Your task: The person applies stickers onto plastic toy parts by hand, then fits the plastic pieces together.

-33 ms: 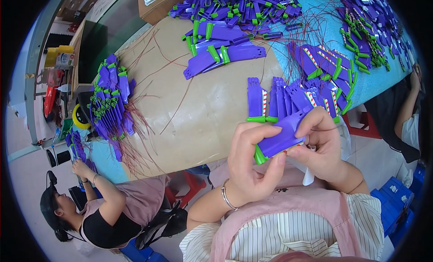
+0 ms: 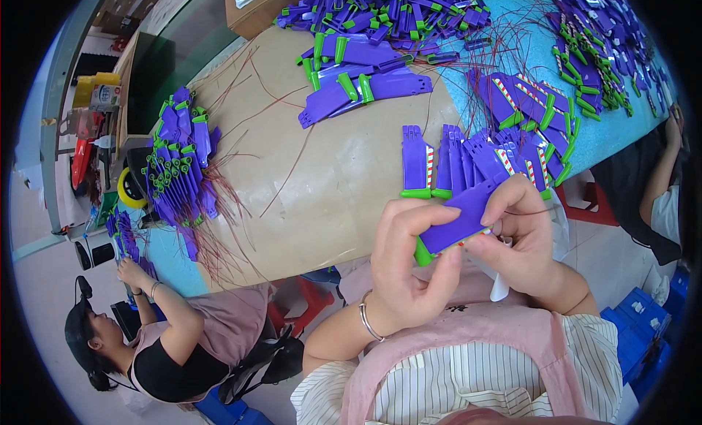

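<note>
Close in front of me, a flat purple plastic piece with a green end point(image 2: 461, 222) is held in both hands. My left hand point(image 2: 409, 260) grips it by its green end, thumb below and fingers over the top. My right hand point(image 2: 521, 231) pinches the lower edge at the other end, where a bit of red-and-white strip shows. Beneath the right fingers hangs a white slip point(image 2: 500, 287). Just beyond my hands lie several similar purple pieces point(image 2: 417, 158) with green ends and red-and-white striped strips.
Two stacked purple-and-green bundles point(image 2: 365, 92) lie mid-table. Behind them is a large heap of such parts point(image 2: 387, 16), with another heap point(image 2: 592, 52) far right. Thin red wires point(image 2: 227, 242) trail from a pile at left. A co-worker point(image 2: 168, 315) sits at the left end.
The purple piece has tipped slightly in my fingers, and my hands have shifted a very small amount. The things on the table lie as before.
</note>
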